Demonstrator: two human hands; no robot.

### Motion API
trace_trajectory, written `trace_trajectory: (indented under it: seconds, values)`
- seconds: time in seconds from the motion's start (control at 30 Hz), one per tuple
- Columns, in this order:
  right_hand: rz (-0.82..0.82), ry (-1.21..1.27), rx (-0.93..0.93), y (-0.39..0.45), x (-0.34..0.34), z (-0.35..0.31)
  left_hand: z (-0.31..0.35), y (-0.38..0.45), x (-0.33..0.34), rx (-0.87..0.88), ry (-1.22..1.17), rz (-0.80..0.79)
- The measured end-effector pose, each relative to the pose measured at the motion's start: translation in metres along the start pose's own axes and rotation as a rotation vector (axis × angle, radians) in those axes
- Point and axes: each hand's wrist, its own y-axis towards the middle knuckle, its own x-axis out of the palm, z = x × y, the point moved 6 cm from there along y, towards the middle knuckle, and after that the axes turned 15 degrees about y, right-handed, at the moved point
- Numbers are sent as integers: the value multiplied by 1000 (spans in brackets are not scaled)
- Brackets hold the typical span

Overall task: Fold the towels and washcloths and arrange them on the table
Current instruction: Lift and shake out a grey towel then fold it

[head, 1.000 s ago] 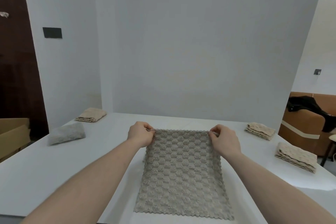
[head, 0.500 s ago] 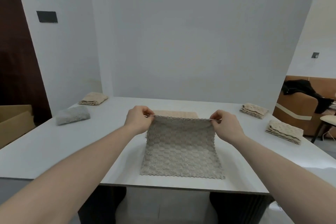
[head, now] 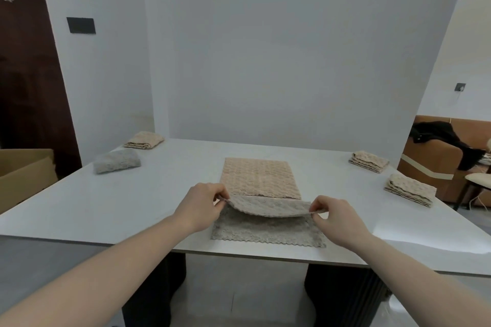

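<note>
Even, soft indoor light, moderately bright, cool grey-white cast. White counter point(head: 138, 202) carries a pale sheen; brightest glare patch at its right near edge, light seemingly arriving from the right side. Soft shadow under the lifted flap of the grey washcloth point(head: 268, 231). Deep shadow beneath the counter; dark door point(head: 29, 82) at left nearly black, little detail. Wide-angle distortion: wall edges lean outward, forearms stretch large at the bottom corners. Overall slightly soft and compressed; weave on far folded cloths smeared, right background furniture indistinct.
</note>
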Motion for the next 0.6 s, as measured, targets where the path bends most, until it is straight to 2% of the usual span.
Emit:
trace_trajectory:
  seconds: [0.27, 0.6]
  values:
    - [6, 8, 20, -25, 6, 10, -6, -29, 11, 6, -6, -13]
    - [-23, 37, 18, -44, 22, 26, -7, -41, 30, 78, 119, -111]
